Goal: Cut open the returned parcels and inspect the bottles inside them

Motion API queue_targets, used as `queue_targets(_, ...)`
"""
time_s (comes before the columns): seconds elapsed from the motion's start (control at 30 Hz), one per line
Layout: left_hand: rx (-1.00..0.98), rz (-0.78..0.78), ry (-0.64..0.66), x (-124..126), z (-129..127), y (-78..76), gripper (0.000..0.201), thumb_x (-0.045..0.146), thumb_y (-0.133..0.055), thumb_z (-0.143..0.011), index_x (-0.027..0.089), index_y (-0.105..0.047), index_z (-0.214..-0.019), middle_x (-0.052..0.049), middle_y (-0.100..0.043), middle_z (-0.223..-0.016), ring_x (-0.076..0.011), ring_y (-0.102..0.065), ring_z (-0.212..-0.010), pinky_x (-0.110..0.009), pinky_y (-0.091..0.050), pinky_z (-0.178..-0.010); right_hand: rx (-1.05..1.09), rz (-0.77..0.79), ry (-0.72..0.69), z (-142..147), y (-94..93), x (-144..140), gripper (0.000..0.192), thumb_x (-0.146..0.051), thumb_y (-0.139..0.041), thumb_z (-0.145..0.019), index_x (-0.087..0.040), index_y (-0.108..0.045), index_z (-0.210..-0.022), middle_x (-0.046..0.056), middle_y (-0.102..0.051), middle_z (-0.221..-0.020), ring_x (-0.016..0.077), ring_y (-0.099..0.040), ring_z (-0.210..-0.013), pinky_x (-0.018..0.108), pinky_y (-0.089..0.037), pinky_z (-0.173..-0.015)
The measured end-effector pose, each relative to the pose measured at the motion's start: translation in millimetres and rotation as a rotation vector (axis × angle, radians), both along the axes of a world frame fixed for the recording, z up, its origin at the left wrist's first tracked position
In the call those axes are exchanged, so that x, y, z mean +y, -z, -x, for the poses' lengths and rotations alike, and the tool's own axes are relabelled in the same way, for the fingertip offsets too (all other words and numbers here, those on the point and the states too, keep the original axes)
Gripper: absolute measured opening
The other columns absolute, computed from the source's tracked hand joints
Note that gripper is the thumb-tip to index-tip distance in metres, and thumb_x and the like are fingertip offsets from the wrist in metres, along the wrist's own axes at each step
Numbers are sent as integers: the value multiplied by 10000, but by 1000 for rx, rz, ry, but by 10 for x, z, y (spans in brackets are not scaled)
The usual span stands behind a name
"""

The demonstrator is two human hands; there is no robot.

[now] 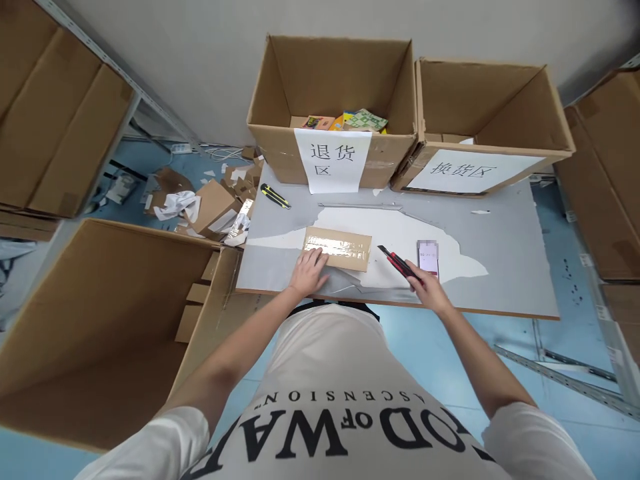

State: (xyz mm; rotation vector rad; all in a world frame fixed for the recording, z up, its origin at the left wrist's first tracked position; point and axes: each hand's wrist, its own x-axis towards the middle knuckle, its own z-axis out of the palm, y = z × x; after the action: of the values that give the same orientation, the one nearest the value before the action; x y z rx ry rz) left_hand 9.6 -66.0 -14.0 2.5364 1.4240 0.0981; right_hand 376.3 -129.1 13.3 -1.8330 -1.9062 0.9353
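At desk centre I see a flat taped parcel (339,248) lying on the torn grey-and-white top of the desk (505,233). Left hand (309,270) rests flat on the parcel's near left corner, fingers (317,257) spread and released, pressing down, gripping nothing. Right hand (429,288) is clenched around the handle of a red-and-black knife (399,261); the blade end points up and left toward the parcel's right edge, near it but apart from it. I cannot tell whether the blade is out.

Phone (429,257) lies face up just beside the knife, to its right, close to the right hand. A second knife (275,195), yellow and black, lies at the desk's far left, well apart from both hands.

Two open boxes stand along the far edge. Left box (280,100) carries a white sheet (332,160) with printed characters and holds a few small colourful packs (357,121) at its bottom. Right box (555,113) also carries a white label (465,171); it is tilted toward me.

A big open carton (100,300) stands on the floor to my left, touching the desk's left corner. Cardboard scraps (210,203) and crumpled paper litter the blue floor (440,353) beyond it.
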Motion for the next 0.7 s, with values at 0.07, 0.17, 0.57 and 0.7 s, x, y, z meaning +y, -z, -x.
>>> queue_targets(0.07, -20, -1, 7, 101, -7, -41, 544, 428, -501, -836, 194, -454, -1325, -152, -461, -1350, -318, -379, -1280, -464, -285, -1066, 265, 98, 208, 181, 165, -87, 635, -528, -413, -890, -159, -386, -1407, 27, -606, -708, 137, -523, -538, 284, -478, -517)
queue_targets(0.17, -34, -20, 52, 291, -1, -86, 603, 505, -528, -806, 184, -460, -1312, -154, -443, -1359, -321, -358, -1294, -465, -254, -1086, 557, 193, 447, 391, 327, -168, 758, -576, -521, -818, -157, -352, -1426, -20, -535, -572, 116, -448, -457, 238, -385, -398)
queue_targets(0.57, 24, -5, 118, 674, -71, -5, 1205, 746, -646, -516, 82, -250, -1440, -213, -274, -1485, -386, -174, -1386, -513, -55, -1133, 838, 229, 627, 790, 463, -137, 843, -559, -623, -742, -205, -315, -1443, -1, -616, -660, 100, -444, -447, 226, -346, -372)
queue_targets(0.7, -4, -19, 113, 651, -63, -8, 1196, 733, -667, -502, 94, -270, -1431, -207, -306, -1466, -385, -199, -1376, -506, -69, -1135, 860, 223, 633, 843, 453, -128, 837, -539, -632, -745, -212, -311, -1445, -4, -606, -656, 102, -444, -454, 226, -344, -375)
